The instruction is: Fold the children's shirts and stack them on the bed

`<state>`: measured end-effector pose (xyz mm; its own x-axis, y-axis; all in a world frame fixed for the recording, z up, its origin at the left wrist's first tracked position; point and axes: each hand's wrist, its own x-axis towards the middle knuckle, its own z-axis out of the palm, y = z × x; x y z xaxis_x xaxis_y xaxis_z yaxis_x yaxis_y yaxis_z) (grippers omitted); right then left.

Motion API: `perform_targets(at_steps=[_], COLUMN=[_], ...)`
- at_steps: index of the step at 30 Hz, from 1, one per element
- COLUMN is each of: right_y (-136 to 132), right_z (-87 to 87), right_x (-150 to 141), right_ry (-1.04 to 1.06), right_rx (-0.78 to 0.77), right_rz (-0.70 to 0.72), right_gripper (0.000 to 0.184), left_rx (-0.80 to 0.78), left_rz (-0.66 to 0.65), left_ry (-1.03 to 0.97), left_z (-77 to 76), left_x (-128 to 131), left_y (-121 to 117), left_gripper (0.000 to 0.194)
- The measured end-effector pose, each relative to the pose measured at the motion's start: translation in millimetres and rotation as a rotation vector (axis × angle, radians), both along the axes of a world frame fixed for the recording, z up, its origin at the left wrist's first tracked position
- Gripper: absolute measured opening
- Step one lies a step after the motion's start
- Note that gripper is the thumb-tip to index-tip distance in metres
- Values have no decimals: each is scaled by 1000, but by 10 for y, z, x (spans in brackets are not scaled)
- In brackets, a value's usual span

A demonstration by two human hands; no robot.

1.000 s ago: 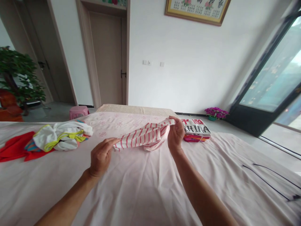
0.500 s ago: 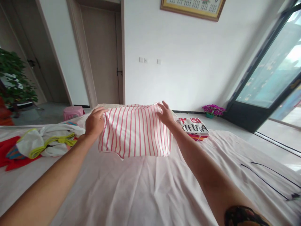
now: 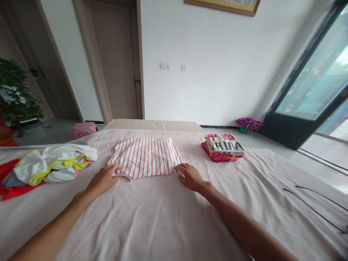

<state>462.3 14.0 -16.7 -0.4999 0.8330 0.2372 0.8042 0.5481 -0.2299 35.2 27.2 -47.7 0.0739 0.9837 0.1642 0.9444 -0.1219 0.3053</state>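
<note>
Red-striped white cloth garment (image 3: 148,157) lies flat on the pale pink bedsheet (image 3: 154,214), not yet stacked; the neat pile of folded, multicoloured clothes (image 3: 223,148) looks done, the rumpled white, yellow-trimmed clothing heap (image 3: 57,163) untouched. Left hand (image 3: 104,177) and right hand (image 3: 190,176) touch its near corners; whether fingers pinch, I cannot tell. Earlier, both held it raised.
</note>
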Motion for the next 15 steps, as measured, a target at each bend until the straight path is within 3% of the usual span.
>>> perform_targets(at_steps=[3,8,12,15], right_y=[129,236,-7,-334], right_z=[38,128,235,257], right_x=[-133,-75,156,329], right_ry=[-147,-216,-205,-204], right_rx=[37,127,196,170], right_rz=[-42,-79,-36,35], right_gripper=[31,27,26,25], left_rx=[0,134,230,173], left_rz=[12,-4,-106,-234], left_ry=[97,274,343,302], left_z=[54,249,346,347], left_x=[9,41,19,30], left_y=[-50,-140,-307,-556], left_gripper=[44,32,25,26])
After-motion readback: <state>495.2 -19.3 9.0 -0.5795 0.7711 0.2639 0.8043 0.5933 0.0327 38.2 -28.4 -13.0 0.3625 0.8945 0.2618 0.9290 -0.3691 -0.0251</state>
